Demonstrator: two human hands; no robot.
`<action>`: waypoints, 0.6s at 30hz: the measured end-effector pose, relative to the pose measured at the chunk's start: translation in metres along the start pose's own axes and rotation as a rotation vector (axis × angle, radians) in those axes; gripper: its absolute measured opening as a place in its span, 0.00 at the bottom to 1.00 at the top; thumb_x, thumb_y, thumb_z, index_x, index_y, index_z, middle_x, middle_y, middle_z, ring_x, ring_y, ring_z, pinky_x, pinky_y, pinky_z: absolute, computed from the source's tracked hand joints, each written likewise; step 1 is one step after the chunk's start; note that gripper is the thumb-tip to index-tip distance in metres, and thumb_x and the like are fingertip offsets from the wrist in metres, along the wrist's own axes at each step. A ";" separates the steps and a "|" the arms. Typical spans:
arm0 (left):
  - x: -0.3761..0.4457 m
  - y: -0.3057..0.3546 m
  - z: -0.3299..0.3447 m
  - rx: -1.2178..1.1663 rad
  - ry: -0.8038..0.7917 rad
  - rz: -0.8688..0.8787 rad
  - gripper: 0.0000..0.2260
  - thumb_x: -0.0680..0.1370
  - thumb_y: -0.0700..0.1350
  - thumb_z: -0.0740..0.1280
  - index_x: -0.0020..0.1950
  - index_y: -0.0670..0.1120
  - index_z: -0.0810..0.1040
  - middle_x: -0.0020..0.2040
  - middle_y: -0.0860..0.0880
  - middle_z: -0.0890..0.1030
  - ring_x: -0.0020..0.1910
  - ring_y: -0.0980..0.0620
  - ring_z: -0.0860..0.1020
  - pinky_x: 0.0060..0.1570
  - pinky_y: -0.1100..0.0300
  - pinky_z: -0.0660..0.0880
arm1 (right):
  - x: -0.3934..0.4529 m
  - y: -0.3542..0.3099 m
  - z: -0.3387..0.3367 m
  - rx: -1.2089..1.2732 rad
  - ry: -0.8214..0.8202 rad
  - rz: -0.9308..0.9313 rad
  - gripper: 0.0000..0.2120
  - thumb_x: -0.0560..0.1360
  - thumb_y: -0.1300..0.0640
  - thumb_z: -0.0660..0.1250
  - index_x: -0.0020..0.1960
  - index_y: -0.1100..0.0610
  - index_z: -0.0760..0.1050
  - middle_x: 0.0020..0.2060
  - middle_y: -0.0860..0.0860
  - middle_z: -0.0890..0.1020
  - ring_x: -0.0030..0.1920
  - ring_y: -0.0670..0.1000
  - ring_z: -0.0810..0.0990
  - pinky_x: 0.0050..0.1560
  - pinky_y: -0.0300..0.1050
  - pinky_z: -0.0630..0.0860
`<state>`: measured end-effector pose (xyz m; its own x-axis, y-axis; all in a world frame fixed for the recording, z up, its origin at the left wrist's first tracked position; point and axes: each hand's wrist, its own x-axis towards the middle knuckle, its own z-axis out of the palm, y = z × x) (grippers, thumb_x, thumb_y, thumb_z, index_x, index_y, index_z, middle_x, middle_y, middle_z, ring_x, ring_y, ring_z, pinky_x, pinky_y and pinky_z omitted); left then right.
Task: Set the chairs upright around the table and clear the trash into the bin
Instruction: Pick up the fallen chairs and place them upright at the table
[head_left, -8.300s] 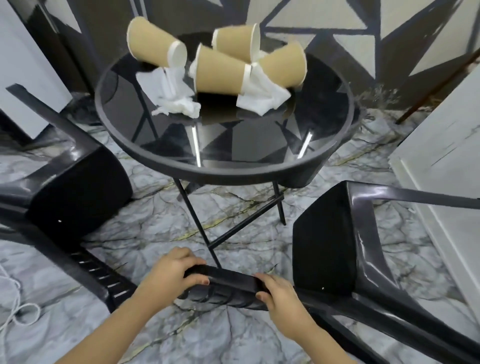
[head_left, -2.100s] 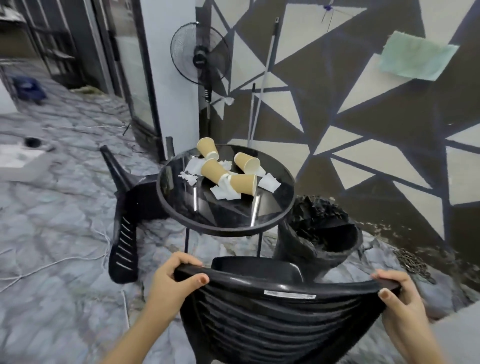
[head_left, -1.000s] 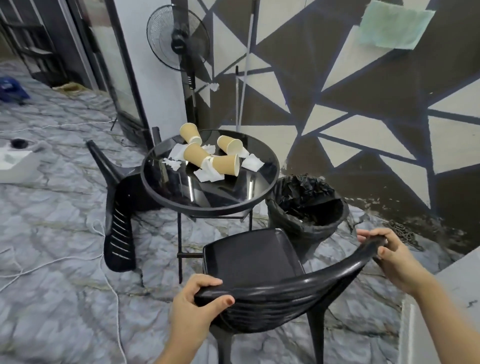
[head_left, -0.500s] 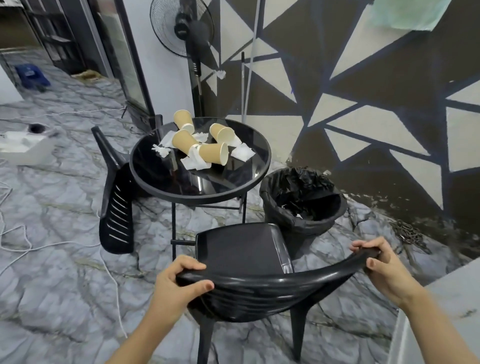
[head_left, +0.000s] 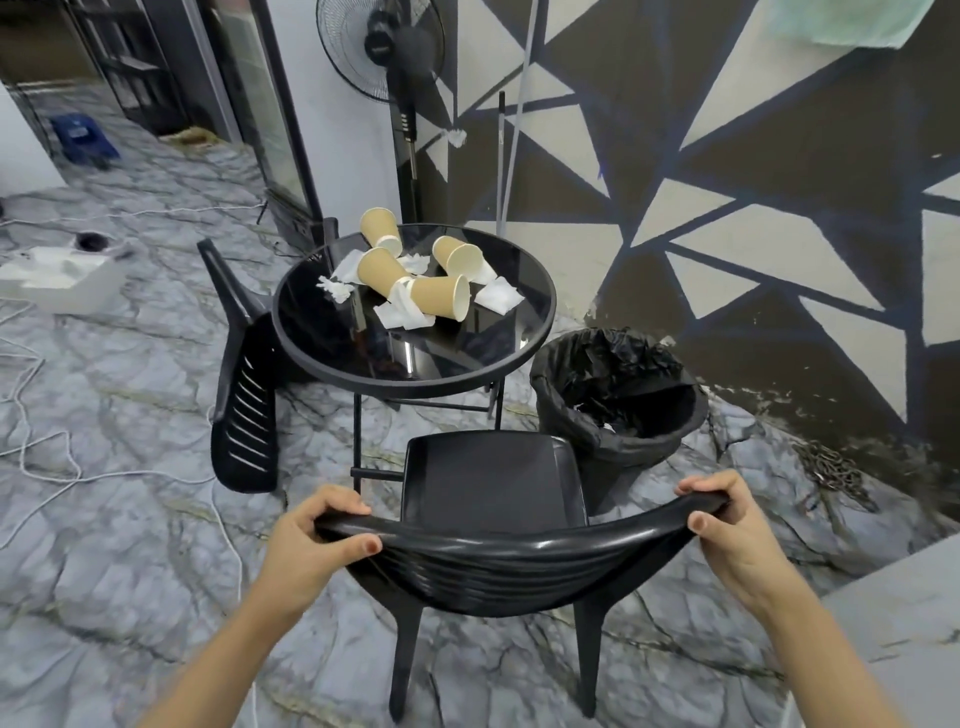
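Observation:
A black plastic chair (head_left: 493, 483) stands upright in front of me, its seat facing the round black glass table (head_left: 415, 358). My left hand (head_left: 317, 540) grips the left end of its backrest top and my right hand (head_left: 727, 525) grips the right end. A second black chair (head_left: 244, 395) lies tipped over on the floor left of the table. On the tabletop lie several brown paper cups (head_left: 436, 299) on their sides among crumpled white napkins (head_left: 498, 296). A black bin (head_left: 618, 405) lined with a black bag stands right of the table.
A standing fan (head_left: 395, 57) and a pole lean by the patterned wall behind the table. White cords (head_left: 31, 452) trail over the marble floor at left, near a white box (head_left: 57, 275). A grey ledge (head_left: 893, 634) sits at lower right.
The chair I hold went from lying on the floor to standing on its legs. Over the last second it turned square to the table, both hands staying on the backrest.

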<state>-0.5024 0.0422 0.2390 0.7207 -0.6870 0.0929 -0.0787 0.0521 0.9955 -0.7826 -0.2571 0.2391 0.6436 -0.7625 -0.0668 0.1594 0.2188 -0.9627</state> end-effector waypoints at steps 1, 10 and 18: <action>-0.003 -0.003 0.002 -0.008 0.023 0.001 0.23 0.49 0.55 0.80 0.37 0.46 0.79 0.36 0.55 0.79 0.37 0.58 0.77 0.39 0.69 0.74 | 0.004 -0.002 -0.001 0.000 -0.018 0.005 0.30 0.70 0.81 0.54 0.31 0.48 0.77 0.34 0.44 0.81 0.37 0.43 0.80 0.37 0.35 0.77; -0.014 -0.005 0.019 -0.067 0.153 0.011 0.22 0.46 0.55 0.79 0.36 0.50 0.80 0.36 0.59 0.79 0.38 0.63 0.77 0.39 0.72 0.74 | 0.031 -0.012 -0.010 -0.010 -0.128 0.006 0.16 0.57 0.70 0.68 0.33 0.49 0.75 0.35 0.46 0.80 0.39 0.47 0.77 0.37 0.36 0.76; -0.022 -0.012 0.030 -0.066 0.291 0.001 0.27 0.46 0.57 0.81 0.36 0.44 0.77 0.37 0.56 0.80 0.37 0.63 0.78 0.38 0.73 0.75 | 0.081 -0.023 0.009 -0.101 -0.207 0.047 0.24 0.42 0.50 0.84 0.34 0.50 0.78 0.43 0.48 0.81 0.47 0.47 0.80 0.45 0.39 0.78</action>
<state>-0.5379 0.0347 0.2249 0.8888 -0.4503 0.0855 -0.0415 0.1066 0.9934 -0.7273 -0.3188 0.2586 0.7898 -0.6098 -0.0667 0.0567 0.1809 -0.9819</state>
